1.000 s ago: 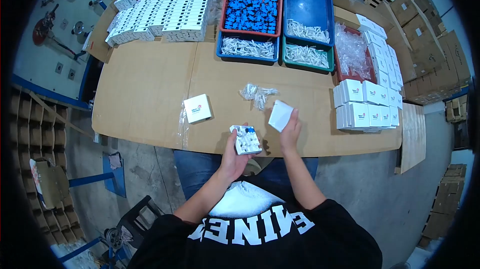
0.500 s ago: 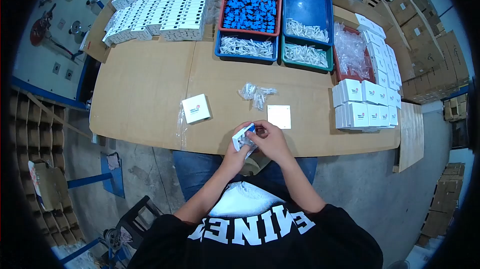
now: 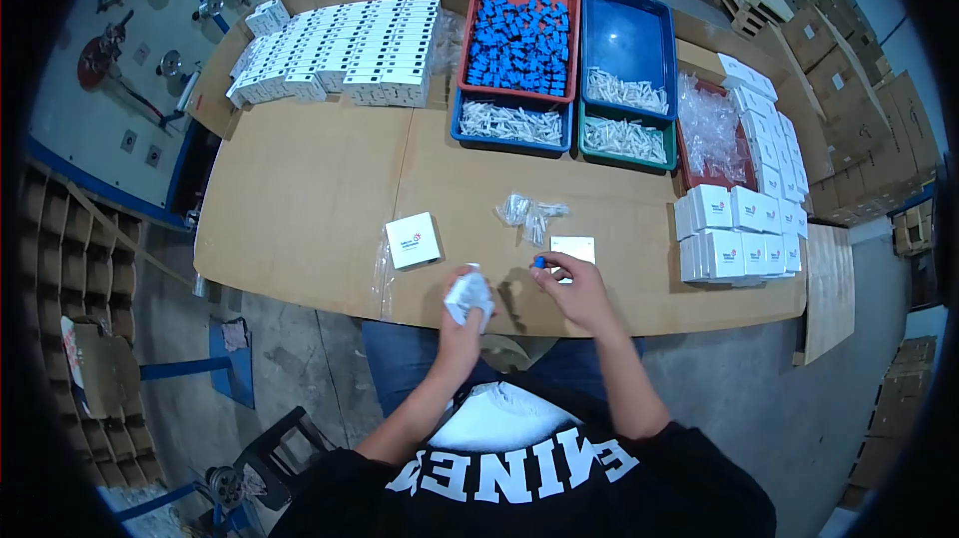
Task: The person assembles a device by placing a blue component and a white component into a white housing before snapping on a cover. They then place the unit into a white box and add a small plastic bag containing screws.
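So we've got a small blue piece (image 3: pixel 539 262) pinched between thumb and index finger of our right hand (image 3: pixel 582 298), and that grip is pretty narrow. Our left hand (image 3: pixel 460 338) is wrapped around a white box (image 3: pixel 468 296), fingers curled on its sides, and the box is tipped rather than level. The main thing, spatially: the box is off to the left of the right fingers and a touch closer to our body, with a gap between it and the blue piece, so they're not touching. The right hand is the nearer one to the blue piece, since it's holding it. Too small to call which way its long axis runs, and the box is too blurry for us to read what's inside. Pose-wise, our right forearm comes up from the lower right, bent at the elbow, fingertips aimed left over the worktop (image 3: pixel 300 198). The left forearm slants in from the lower left with the box near the front edge. Around them, a flat white square (image 3: pixel 574 246) sits just past the right hand and partly behind it, a clear plastic bag of small parts (image 3: pixel 531 221) is a bit farther out, and a closed white carton (image 3: pixel 413 241) lies forward and left of the held box.
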`<state>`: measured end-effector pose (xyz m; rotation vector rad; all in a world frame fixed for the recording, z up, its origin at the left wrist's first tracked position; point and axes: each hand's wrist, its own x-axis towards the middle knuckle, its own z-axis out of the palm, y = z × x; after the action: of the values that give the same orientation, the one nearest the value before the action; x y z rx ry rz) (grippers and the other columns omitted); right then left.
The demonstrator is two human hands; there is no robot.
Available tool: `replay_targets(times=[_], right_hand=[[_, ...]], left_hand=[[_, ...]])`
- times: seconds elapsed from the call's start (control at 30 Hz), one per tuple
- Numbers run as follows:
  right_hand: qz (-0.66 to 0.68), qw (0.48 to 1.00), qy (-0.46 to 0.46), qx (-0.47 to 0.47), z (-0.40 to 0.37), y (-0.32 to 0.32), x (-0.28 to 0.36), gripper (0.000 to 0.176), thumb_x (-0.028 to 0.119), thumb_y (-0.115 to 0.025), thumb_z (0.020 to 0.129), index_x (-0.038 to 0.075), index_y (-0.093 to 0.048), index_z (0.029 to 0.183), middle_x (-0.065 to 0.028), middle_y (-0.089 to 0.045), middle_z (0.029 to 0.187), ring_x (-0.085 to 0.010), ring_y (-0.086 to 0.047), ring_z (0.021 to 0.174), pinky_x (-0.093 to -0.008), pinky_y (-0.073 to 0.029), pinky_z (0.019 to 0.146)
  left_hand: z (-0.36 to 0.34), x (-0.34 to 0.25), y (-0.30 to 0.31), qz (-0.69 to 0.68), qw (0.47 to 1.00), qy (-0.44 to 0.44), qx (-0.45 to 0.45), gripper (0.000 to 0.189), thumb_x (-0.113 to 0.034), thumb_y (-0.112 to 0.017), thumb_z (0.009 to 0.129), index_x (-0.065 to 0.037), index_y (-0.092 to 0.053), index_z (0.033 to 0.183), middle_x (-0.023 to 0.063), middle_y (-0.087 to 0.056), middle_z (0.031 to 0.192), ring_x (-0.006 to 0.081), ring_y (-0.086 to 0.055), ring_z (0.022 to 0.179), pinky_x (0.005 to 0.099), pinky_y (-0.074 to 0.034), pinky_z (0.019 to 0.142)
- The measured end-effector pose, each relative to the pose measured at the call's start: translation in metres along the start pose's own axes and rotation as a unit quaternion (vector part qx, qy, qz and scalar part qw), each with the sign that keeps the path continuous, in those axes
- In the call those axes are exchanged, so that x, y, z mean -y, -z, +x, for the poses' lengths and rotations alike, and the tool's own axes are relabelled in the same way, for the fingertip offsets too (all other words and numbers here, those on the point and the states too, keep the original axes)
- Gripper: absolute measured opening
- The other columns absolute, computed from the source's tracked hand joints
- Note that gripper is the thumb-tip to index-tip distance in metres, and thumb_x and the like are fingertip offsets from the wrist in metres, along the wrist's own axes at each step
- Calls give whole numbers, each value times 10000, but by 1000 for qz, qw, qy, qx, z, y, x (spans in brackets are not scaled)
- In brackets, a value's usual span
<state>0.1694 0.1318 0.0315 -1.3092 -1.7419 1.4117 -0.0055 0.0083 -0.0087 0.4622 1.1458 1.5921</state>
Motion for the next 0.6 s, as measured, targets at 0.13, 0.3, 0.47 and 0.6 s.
replay_targets(times=[0.13, 0.3, 0.47, 0.6], right_hand=[[-176, 920, -132, 323, 58, 40, 25, 314, 165, -772, 941, -33, -726, 1181, -66, -739, 881, -93, -655, 716, -273, -535, 622], [118, 986, 103, -55, 127, 31, 81, 336, 154, -751, 949, 5, -676, 1241, -62, -714, 966, -96, -636, 713, -296, -503, 572], [-71, 980, 166, 78, 108, -1, 55, 222, 169, -689, 994, 59, -737, 1181, -37, -712, 924, -113, -623, 750, -287, -521, 698], [-64, 961, -21, 267, 23, -47, 44, 180, 182, -728, 942, 23, -738, 1027, -67, -705, 902, -133, -613, 759, -330, -514, 702]], left_hand=[[-14, 6, -22, -46, 995, 71, 45, 643, 69, -474, 910, -135, -425, 1518, 111, -602, 1263, 219, -646, 1147, 400, -636, 905], [-3, 3, -15, -64, 994, 85, 14, 635, 73, -436, 930, -129, -415, 1531, 146, -630, 1260, 246, -661, 1131, 441, -659, 880], [-1, 0, -5, -85, 995, 41, -32, 556, -33, -461, 998, -137, -409, 1542, 149, -617, 1291, 273, -659, 1150, 469, -653, 890], [6, 14, 5, -150, 985, 34, -82, 492, -274, -494, 1098, -132, -399, 1560, 135, -629, 1299, 240, -636, 1216, 486, -585, 984]])
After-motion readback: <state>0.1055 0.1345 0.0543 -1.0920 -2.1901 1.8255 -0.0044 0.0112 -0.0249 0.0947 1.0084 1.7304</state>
